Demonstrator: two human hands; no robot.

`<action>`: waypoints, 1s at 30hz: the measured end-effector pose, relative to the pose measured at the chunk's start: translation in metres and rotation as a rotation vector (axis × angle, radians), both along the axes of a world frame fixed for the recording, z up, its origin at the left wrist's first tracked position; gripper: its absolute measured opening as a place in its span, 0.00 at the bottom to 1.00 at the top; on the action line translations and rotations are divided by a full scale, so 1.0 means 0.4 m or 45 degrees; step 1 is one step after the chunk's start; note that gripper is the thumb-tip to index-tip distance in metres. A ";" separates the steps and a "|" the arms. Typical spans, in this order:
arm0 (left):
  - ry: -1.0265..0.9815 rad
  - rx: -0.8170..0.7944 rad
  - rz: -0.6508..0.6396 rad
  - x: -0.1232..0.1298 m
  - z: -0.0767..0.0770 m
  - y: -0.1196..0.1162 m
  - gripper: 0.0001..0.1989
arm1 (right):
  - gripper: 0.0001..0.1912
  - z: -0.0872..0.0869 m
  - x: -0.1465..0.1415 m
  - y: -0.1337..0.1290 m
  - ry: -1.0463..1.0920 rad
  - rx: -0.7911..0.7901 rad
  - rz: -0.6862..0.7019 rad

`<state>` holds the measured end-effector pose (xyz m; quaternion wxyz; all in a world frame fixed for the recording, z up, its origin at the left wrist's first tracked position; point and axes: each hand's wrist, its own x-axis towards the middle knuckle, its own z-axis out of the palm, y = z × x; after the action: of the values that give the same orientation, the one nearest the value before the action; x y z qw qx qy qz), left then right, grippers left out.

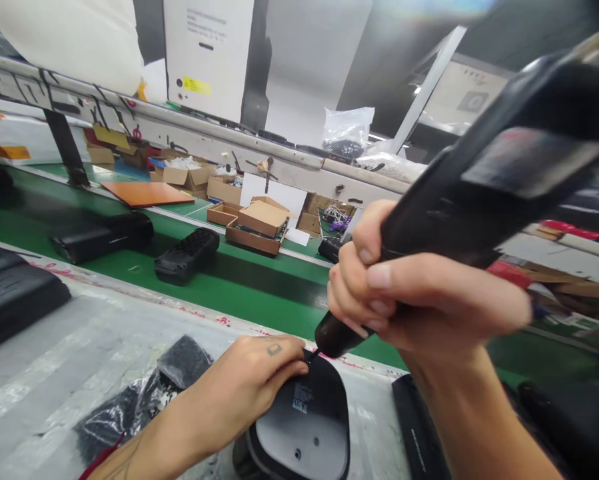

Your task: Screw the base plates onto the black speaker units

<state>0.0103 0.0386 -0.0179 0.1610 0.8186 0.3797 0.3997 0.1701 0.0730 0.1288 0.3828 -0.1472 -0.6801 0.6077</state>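
My right hand [404, 293] grips a black electric screwdriver [479, 193], its tip pressed down at the top edge of a black rounded speaker base [304, 427] with a small white label. My left hand [259, 373] lies on the upper left of that base and holds it against the grey worktop [69, 360]. The base's flat underside faces up and shows small screw holes.
A clear bag of black parts [144, 400] lies left of the base. Black speaker housings [186, 255] [104, 237] sit on the green conveyor belt [249, 293]. Cardboard boxes [259, 223] and an orange sheet [146, 193] stand behind it. Dark parts [419, 433] lie at right.
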 end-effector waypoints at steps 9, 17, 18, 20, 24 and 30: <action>-0.037 0.105 0.099 0.005 -0.017 0.003 0.14 | 0.39 -0.027 -0.006 0.017 0.192 0.114 0.117; -0.120 0.253 0.102 0.015 -0.010 -0.019 0.13 | 0.39 -0.038 -0.003 0.061 0.288 0.067 0.555; -0.114 0.268 0.115 0.016 -0.008 -0.021 0.13 | 0.40 -0.039 0.000 0.063 0.292 0.055 0.533; -0.107 0.276 0.146 0.018 -0.006 -0.022 0.13 | 0.42 -0.039 0.005 0.063 0.301 0.032 0.403; -0.075 0.244 0.144 0.017 -0.004 -0.013 0.12 | 0.47 -0.036 0.009 0.052 0.241 0.035 0.308; 0.019 0.267 0.030 0.001 0.010 -0.006 0.08 | 0.35 -0.032 0.031 0.039 0.287 -0.016 0.324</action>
<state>0.0108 0.0364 -0.0138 0.0668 0.8293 0.3466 0.4332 0.1824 0.0885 0.1160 0.3758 0.0069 -0.6422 0.6681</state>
